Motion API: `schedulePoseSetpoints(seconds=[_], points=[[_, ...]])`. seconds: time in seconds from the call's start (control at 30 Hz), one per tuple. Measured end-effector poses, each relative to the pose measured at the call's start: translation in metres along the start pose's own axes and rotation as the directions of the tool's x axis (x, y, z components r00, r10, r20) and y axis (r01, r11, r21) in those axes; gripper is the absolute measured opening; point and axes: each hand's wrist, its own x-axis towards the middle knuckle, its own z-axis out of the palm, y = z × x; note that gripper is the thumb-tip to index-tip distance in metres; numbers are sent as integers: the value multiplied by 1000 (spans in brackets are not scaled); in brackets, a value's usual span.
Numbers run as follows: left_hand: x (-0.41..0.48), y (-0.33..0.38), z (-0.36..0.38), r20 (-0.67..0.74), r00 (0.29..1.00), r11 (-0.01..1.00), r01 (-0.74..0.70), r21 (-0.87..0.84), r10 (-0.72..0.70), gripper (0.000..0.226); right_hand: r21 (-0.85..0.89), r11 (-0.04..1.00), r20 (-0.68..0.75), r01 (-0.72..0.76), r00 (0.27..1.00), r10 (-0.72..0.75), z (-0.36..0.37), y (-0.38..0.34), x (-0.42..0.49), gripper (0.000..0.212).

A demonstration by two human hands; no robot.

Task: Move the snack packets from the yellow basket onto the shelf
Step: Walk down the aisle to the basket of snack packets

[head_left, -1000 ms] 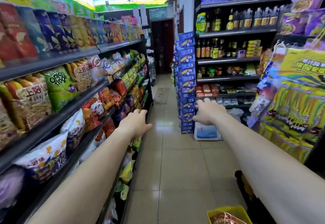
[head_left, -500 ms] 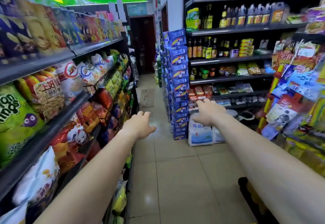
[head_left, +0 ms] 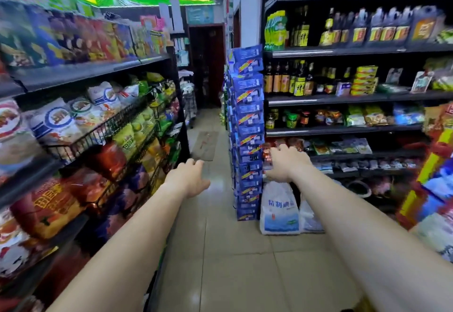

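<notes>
**Both hands empty, basket outside my view**

The snack packets to move, and the yellow basket that holds them, I cannot find in the head view. They are outside the picture, so I cannot say where they stand. Judging from the glossy puffed foil bags (head_left: 107, 159) already stocked, such packets should be light, soft and slippery, with brittle content. I would pinch one at its flat top seam and not squeeze the middle.

The left hand (head_left: 190, 179) and the right hand (head_left: 285, 164) both reach forward above the beige tiled floor (head_left: 220, 250), fingers loosely curved, holding nothing. The black metal shelf (head_left: 81, 72) for snacks runs along the left side, near the left hand. Behind the right hand I see a tall stack of blue cartons (head_left: 247, 130) and, below it, a white plastic sack (head_left: 279, 211).
</notes>
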Motion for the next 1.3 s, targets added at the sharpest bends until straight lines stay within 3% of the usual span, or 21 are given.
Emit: schedulePoseSetpoints(seconds=[0.2, 0.5, 0.63, 0.77, 1.0, 1.13, 1.3], points=[[107, 43, -20, -4, 1000, 1000, 12, -19, -12, 71, 27, 1000, 26, -4, 1000, 3, -10, 53, 98, 62], [244, 35, 4, 26, 998, 998, -64, -10, 64, 69, 39, 999, 61, -19, 998, 17, 25, 58, 202, 65], [324, 38, 20, 24, 984, 984, -176, -11, 176, 71, 35, 994, 45, -101, 994, 99, 43, 67, 247, 70], [402, 60, 36, 57, 934, 934, -349, -78, 353, 73, 64, 954, 70, -291, 955, 287, 64, 86, 276, 67], [453, 140, 71, 150, 744, 758, -646, -92, 652, 71, 36, 825, 188, -565, 814, 549, 90, 119, 252, 67], [430, 209, 92, 186, 570, 592, -800, -99, 801, 67, -9, 691, 174, -722, 680, 713, 94, 145, 178, 65], [350, 302, 111, 250, 362, 411, -894, -179, 898, 72, -14, 481, 152, -877, 473, 868, 88, 165, 48, 65]])
